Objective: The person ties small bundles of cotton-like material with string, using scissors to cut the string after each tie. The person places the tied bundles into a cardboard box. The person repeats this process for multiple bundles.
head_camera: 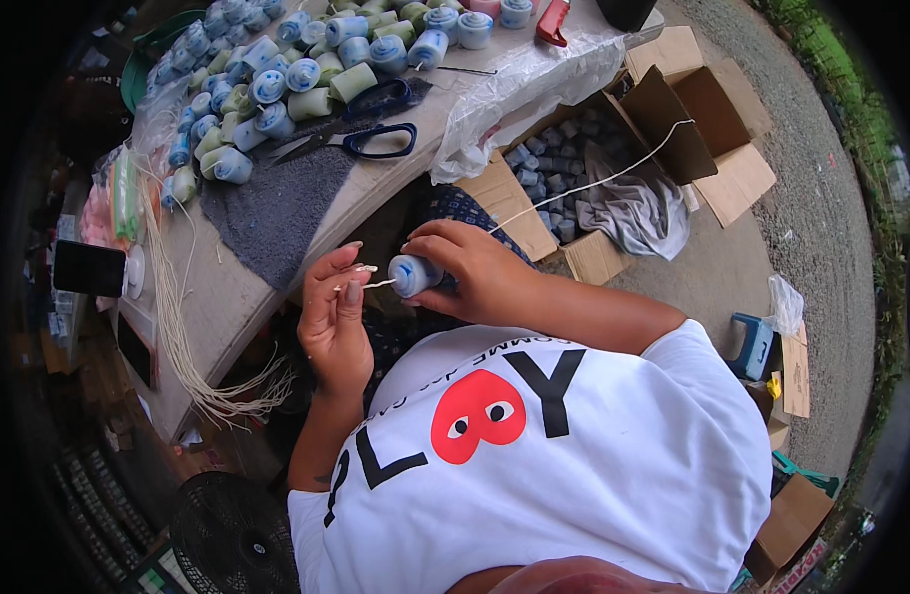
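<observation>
My right hand (pixel 462 260) grips a blue-and-white marbled candle (pixel 410 275) over my lap, with one round end facing left. A short length of white wick (pixel 378 284) sticks out of that end. My left hand (pixel 338 319) pinches this wick between thumb and fingers. From behind my right hand a long white wick (pixel 596 182) stretches to the upper right, across an open cardboard box. It looks like the same wick passing through the candle, though my fingers hide where it comes out.
On the table (pixel 384 194) are several blue and green candles (pixel 304 76), scissors (pixel 380 141), a dark towel (pixel 276 211), a wick bundle (pixel 169 319) and phones (pixel 91 269). A cardboard box (pixel 510 208) at right holds candles and a grey cloth (pixel 636 208). A fan (pixel 232 534) stands lower left.
</observation>
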`<move>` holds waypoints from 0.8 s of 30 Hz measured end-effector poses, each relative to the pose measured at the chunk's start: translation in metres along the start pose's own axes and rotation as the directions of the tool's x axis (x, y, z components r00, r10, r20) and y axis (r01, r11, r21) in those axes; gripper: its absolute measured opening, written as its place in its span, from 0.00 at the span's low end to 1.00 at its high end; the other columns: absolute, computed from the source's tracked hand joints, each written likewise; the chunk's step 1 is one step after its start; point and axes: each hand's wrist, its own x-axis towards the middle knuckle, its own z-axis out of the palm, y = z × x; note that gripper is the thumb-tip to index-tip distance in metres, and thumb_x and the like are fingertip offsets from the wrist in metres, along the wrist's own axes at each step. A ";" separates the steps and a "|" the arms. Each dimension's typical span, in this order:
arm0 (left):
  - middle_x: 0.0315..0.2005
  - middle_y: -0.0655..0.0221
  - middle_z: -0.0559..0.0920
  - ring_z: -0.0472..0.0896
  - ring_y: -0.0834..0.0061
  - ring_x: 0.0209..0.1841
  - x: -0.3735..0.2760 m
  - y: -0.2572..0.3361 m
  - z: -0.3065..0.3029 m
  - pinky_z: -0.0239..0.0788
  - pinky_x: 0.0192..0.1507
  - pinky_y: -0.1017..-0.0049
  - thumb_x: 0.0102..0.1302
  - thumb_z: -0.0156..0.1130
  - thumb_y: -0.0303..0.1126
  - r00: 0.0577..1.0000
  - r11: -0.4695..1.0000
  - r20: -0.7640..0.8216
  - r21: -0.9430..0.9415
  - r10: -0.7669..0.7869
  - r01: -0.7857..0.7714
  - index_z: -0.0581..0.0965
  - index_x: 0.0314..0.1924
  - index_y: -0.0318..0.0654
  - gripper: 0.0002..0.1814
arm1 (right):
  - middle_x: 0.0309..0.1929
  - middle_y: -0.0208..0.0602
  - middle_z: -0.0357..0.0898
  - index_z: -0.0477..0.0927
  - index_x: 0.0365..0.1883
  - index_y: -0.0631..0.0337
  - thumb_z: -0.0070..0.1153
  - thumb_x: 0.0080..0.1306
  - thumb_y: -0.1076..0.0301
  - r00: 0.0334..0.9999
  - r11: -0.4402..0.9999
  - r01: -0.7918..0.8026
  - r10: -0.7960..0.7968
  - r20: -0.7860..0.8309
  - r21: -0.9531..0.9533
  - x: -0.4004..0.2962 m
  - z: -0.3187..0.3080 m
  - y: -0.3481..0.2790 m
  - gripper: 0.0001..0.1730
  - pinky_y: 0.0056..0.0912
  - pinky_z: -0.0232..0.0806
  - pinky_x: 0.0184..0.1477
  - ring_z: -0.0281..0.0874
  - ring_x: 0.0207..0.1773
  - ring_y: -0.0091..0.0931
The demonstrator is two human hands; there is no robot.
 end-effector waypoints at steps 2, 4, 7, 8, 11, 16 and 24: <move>0.53 0.54 0.74 0.71 0.65 0.59 0.012 0.013 -0.026 0.63 0.62 0.66 0.72 0.49 0.28 0.992 0.990 -0.086 -0.107 0.087 -0.096 0.75 0.42 0.33 0.08 | 0.49 0.42 0.73 0.73 0.50 0.59 0.68 0.49 0.67 0.999 0.976 -0.043 0.038 -0.027 -0.213 -0.012 -0.015 0.012 0.29 0.41 0.65 0.55 0.72 0.55 0.39; 0.57 0.52 0.73 0.67 0.57 0.64 0.021 0.030 -0.080 0.57 0.65 0.56 0.75 0.45 0.36 0.970 0.969 -0.202 -0.176 0.135 -0.172 0.74 0.46 0.36 0.13 | 0.49 0.39 0.74 0.74 0.48 0.57 0.66 0.48 0.68 0.992 0.897 -0.120 0.096 -0.079 -0.426 -0.030 -0.044 0.030 0.27 0.42 0.60 0.58 0.70 0.57 0.37; 0.61 0.54 0.71 0.64 0.56 0.66 0.014 0.075 -0.159 0.52 0.68 0.57 0.76 0.41 0.38 0.909 0.951 -0.367 -0.153 0.198 -0.269 0.75 0.49 0.38 0.16 | 0.54 0.37 0.74 0.75 0.51 0.54 0.66 0.49 0.68 0.953 0.615 -0.302 0.172 -0.249 -0.729 -0.051 -0.127 0.069 0.28 0.42 0.58 0.62 0.68 0.62 0.37; 0.61 0.54 0.70 0.65 0.56 0.66 0.009 0.083 -0.180 0.53 0.68 0.57 0.77 0.41 0.37 0.896 0.953 -0.398 -0.139 0.196 -0.270 0.75 0.49 0.38 0.16 | 0.54 0.36 0.74 0.76 0.52 0.52 0.65 0.51 0.68 0.919 0.495 -0.386 0.128 -0.373 -0.779 -0.060 -0.162 0.089 0.27 0.42 0.59 0.62 0.68 0.62 0.36; 0.61 0.54 0.71 0.66 0.57 0.65 -0.003 0.071 -0.213 0.54 0.67 0.58 0.77 0.41 0.36 0.875 0.982 -0.467 -0.061 0.129 -0.178 0.75 0.49 0.37 0.16 | 0.54 0.30 0.75 0.76 0.54 0.43 0.60 0.57 0.62 0.805 0.214 -0.584 0.026 -0.593 -0.783 -0.103 -0.282 0.174 0.24 0.42 0.62 0.57 0.71 0.59 0.33; 0.59 0.57 0.73 0.70 0.64 0.62 -0.006 0.045 -0.211 0.59 0.62 0.63 0.75 0.45 0.36 0.846 0.995 -0.529 -0.024 0.065 -0.092 0.75 0.48 0.33 0.15 | 0.54 0.38 0.76 0.74 0.58 0.35 0.63 0.56 0.54 0.411 -0.015 -0.900 0.295 -0.862 -0.435 -0.182 -0.393 0.274 0.29 0.43 0.68 0.54 0.75 0.56 0.40; 0.53 0.62 0.78 0.75 0.73 0.55 -0.001 0.055 -0.236 0.62 0.56 0.72 0.73 0.51 0.38 0.732 0.987 -0.681 0.124 0.013 0.098 0.75 0.50 0.32 0.16 | 0.50 0.43 0.81 0.75 0.58 0.50 0.67 0.53 0.50 0.231 -0.087 -0.946 0.500 -0.835 -0.313 -0.193 -0.412 0.306 0.34 0.40 0.69 0.53 0.78 0.53 0.38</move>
